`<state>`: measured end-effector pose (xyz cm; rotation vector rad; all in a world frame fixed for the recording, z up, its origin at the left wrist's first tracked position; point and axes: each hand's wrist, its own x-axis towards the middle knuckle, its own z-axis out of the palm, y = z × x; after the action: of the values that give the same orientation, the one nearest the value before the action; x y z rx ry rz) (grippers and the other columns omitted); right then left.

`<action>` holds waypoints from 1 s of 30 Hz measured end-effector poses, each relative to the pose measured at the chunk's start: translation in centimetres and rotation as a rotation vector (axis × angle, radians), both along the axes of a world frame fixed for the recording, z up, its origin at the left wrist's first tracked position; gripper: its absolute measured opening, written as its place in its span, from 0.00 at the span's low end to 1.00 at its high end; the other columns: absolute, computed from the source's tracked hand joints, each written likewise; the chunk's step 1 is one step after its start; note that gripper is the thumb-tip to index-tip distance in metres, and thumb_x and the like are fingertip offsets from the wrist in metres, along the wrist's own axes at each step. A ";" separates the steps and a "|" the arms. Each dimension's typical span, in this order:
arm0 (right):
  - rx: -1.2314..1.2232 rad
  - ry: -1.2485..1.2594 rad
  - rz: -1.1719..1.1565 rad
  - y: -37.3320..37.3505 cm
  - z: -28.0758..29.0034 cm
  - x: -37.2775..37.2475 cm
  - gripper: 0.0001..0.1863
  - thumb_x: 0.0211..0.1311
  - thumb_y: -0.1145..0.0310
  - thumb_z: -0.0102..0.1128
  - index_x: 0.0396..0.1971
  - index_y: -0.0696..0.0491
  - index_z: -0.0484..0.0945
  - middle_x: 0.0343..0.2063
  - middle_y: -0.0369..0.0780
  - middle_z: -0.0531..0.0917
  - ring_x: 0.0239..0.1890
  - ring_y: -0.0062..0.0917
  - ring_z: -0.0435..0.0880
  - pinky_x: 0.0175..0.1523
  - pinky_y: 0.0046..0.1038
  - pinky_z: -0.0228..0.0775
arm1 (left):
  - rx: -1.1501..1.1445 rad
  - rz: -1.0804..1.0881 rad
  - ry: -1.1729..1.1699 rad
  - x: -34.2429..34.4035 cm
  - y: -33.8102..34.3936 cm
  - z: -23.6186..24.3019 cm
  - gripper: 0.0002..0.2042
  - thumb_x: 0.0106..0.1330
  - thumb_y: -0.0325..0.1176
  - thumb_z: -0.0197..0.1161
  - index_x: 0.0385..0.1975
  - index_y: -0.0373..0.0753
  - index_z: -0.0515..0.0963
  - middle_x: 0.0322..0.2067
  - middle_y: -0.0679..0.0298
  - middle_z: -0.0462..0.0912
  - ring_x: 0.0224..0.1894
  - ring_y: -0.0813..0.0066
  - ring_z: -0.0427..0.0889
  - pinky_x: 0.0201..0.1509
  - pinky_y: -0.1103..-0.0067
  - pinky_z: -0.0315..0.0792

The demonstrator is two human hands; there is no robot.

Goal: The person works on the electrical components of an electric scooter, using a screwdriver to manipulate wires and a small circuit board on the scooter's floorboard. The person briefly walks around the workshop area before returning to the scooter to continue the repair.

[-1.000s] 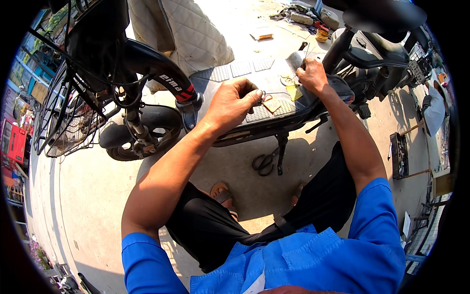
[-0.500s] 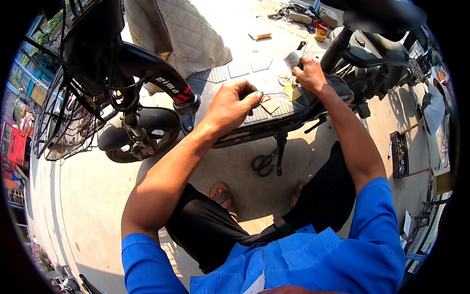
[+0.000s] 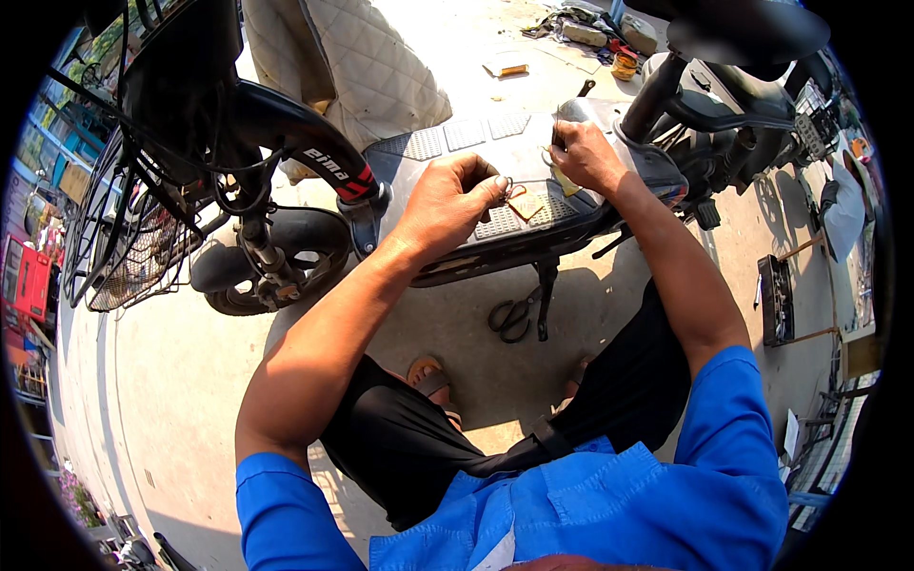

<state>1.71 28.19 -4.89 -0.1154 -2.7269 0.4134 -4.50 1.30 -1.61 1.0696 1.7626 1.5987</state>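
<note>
Hands: two, both bare, both over the footboard point(image 3: 533, 214) of one electric scooter standing on concrete ground point(image 3: 171, 400). The left hand point(image 3: 452, 195) sits near the picture's centre, slightly toward 12 o'clock; its fingertips point(image 3: 497, 183) are pinched together on a thin metal wire or ring point(image 3: 509, 187), too small to identify further. The right hand point(image 3: 583, 152) lies at about 1 o'clock from the left hand, close beside it; its grip is closed on a small light-coloured item point(image 3: 562, 179), kind not discernible.

Items on the footboard: one small orange-brown square piece point(image 3: 526, 205), lying flat just beside the left fingertips, between the two hands. Whether it touches either hand cannot be told.

Below the footboard, at 6 o'clock from the hands: one pair of black-handled scissors or pliers point(image 3: 512, 316) on the ground, next to the scooter's kickstand point(image 3: 546, 295).

Wheels counted: one front wheel point(image 3: 267, 271), at 9 o'clock from the left hand, under a black mudguard. One wire basket point(image 3: 124, 247) further out at 9 o'clock.

At 12 o'clock: one quilted beige cover point(image 3: 357, 67) hanging beside the scooter's front column. At 1 o'clock, well apart: a loose heap of tools and parts point(image 3: 600, 29) on the ground, including one yellow roll point(image 3: 625, 67).

Person wears a blue shirt point(image 3: 590, 504) and black trousers point(image 3: 419, 438); one sandalled foot point(image 3: 430, 376) is visible under the left forearm.
</note>
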 end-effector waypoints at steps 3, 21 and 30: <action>0.070 0.026 -0.232 1.2 0.7 0.1 0.11 0.55 0.67 0.58 0.30 0.61 0.80 0.28 0.55 0.83 0.34 0.49 0.84 0.44 0.44 0.76 | 0.009 -0.008 -0.003 0.2 0.1 0.2 0.08 0.69 0.30 0.62 0.33 0.30 0.78 0.25 0.68 0.79 0.26 0.85 0.74 0.31 0.84 0.70; 0.033 0.004 -0.292 1.9 0.0 0.6 0.10 0.52 0.70 0.62 0.30 0.61 0.81 0.29 0.55 0.83 0.36 0.49 0.84 0.47 0.40 0.77 | -0.014 0.001 0.009 0.2 0.0 0.3 0.08 0.69 0.30 0.62 0.33 0.30 0.78 0.25 0.68 0.79 0.26 0.84 0.74 0.31 0.83 0.72; 0.086 -0.025 -0.210 1.4 -0.1 0.5 0.09 0.53 0.68 0.61 0.28 0.59 0.80 0.30 0.52 0.83 0.38 0.47 0.83 0.48 0.42 0.75 | -0.014 -0.005 0.007 0.2 0.2 0.0 0.08 0.70 0.30 0.62 0.33 0.30 0.78 0.25 0.67 0.79 0.26 0.84 0.74 0.31 0.84 0.72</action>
<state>2.23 29.61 -4.94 -0.3813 -2.7158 0.2358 -4.31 1.50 -1.62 1.0742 1.7718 1.5788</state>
